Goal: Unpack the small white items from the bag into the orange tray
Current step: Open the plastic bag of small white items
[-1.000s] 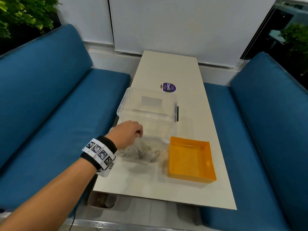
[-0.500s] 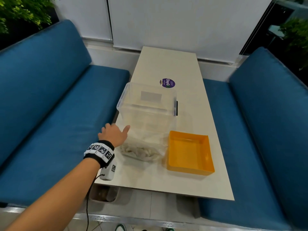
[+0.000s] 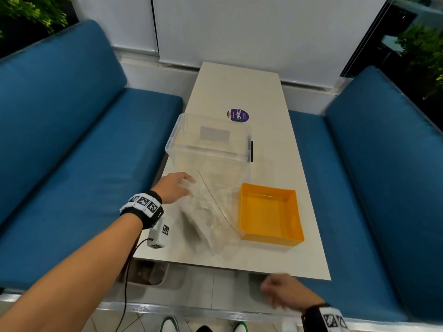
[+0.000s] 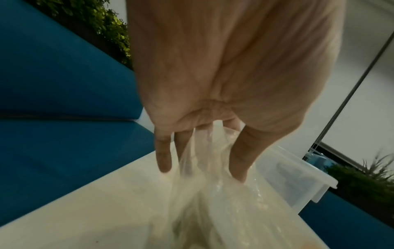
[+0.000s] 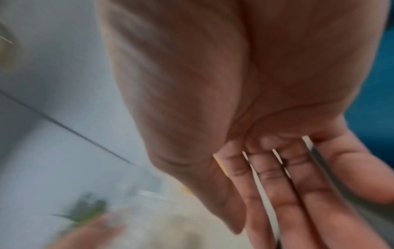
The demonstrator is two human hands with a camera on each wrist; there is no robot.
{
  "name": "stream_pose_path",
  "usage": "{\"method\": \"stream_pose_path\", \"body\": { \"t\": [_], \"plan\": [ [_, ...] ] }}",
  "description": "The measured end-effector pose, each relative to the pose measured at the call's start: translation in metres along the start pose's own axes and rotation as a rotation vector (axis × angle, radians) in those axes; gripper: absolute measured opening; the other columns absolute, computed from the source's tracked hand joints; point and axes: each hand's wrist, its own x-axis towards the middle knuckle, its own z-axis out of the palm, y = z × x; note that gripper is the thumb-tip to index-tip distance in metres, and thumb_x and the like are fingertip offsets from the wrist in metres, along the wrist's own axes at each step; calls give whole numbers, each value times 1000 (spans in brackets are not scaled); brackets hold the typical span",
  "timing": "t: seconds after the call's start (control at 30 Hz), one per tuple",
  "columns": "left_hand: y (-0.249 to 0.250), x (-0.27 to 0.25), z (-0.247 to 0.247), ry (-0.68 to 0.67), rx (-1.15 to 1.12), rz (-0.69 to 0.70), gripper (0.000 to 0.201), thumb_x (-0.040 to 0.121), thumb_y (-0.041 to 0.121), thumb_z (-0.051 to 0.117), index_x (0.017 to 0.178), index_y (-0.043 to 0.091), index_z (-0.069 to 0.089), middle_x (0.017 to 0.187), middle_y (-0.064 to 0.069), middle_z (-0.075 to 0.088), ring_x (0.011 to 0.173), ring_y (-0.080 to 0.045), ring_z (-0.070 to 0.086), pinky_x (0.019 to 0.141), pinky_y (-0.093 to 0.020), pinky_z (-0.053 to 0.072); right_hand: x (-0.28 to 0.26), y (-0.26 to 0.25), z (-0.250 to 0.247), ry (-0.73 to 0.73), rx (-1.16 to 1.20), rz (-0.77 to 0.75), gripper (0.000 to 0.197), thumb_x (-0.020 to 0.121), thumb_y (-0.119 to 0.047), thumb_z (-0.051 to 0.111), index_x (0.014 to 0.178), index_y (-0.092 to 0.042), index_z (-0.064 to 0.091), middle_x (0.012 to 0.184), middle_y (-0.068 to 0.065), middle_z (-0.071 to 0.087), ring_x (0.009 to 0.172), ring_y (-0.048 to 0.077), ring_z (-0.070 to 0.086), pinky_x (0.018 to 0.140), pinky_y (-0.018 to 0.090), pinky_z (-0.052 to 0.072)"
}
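A clear plastic bag (image 3: 208, 212) with small white items inside, blurred, slants across the white table (image 3: 239, 87) just left of the orange tray (image 3: 271, 239). The tray holds nothing. My left hand (image 3: 189, 182) grips the bag's upper left end. In the left wrist view the plastic (image 4: 213, 202) runs between the thumb and fingers of that hand (image 4: 200, 168). My right hand (image 3: 271, 291) hovers below the table's near edge, blurred. Its fingers (image 5: 277, 185) are straight and hold nothing.
A clear plastic bin (image 3: 211, 149) stands behind the bag, with a purple sticker (image 3: 237, 115) on the table beyond it. Blue benches (image 3: 72, 140) (image 3: 383, 164) flank the table. A small waste bin (image 3: 148, 274) sits under the near left corner.
The left hand, open beside the flat bag half a second ago, now grips the bag and has raised its left end. The right hand has come into view at the bottom.
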Motion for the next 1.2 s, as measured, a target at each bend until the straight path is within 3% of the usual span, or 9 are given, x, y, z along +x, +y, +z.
{"method": "stream_pose_path", "body": {
  "t": [0.13,0.27,0.5,0.6,0.7,0.8,0.93,1.03,1.2],
  "plan": [
    [10,2,-1,89,-71,70,19,95,19,69,112,29,72,124,12,65,118,-8,55,97,-28,41,-24,-100,-47,158,-47,-287,16,101,-37,58,102,-25,68,87,0,74,70,6,65,69,23,49],
    [28,2,-3,110,-180,152,20,97,8,62,104,25,71,100,16,78,115,-5,64,96,-32,53,-5,-175,-79,355,-90,-499,12,100,-21,57,104,-21,68,86,0,72,71,10,64,72,31,53],
    [53,6,-9,87,-195,282,29,97,-2,56,102,23,71,94,9,79,99,-7,71,93,-34,56,50,-242,-92,661,-119,-612,31,101,-30,59,128,-16,63,114,1,65,92,12,55,92,32,47],
    [60,8,-8,115,-225,321,18,100,8,61,97,20,75,95,7,78,94,-2,71,93,-28,54,58,-250,-93,710,-110,-656,26,100,-26,62,120,-13,71,109,1,69,83,7,55,89,26,46],
    [61,12,-6,148,-221,294,16,99,14,65,95,25,77,98,10,77,97,-2,69,98,-31,53,61,-252,-90,737,-100,-705,17,97,-23,66,102,-12,78,88,-6,70,70,-1,56,76,19,43],
    [61,13,1,224,-161,262,7,97,27,69,103,30,73,112,9,71,105,-8,63,102,-35,50,68,-251,-86,765,-64,-692,15,96,-22,65,92,-13,77,82,-4,72,74,9,63,78,24,49],
    [70,6,10,563,-113,257,26,88,42,77,98,25,61,101,5,60,91,-12,55,80,-25,48,73,-249,-84,747,146,-614,19,93,-26,65,84,-13,75,72,-2,72,64,14,67,66,29,55],
    [88,-2,11,439,-294,261,24,93,43,73,88,20,67,82,3,70,74,-11,65,68,-23,55,70,-250,-83,633,384,-584,19,93,-21,69,84,-4,74,69,8,69,51,17,61,53,29,54],
    [99,-7,10,320,-532,209,16,95,23,74,94,7,74,82,-8,76,73,-19,75,63,-28,61,64,-252,-80,449,659,-609,18,94,-13,70,87,4,73,71,17,66,61,25,62,61,36,57]
  ]
}}
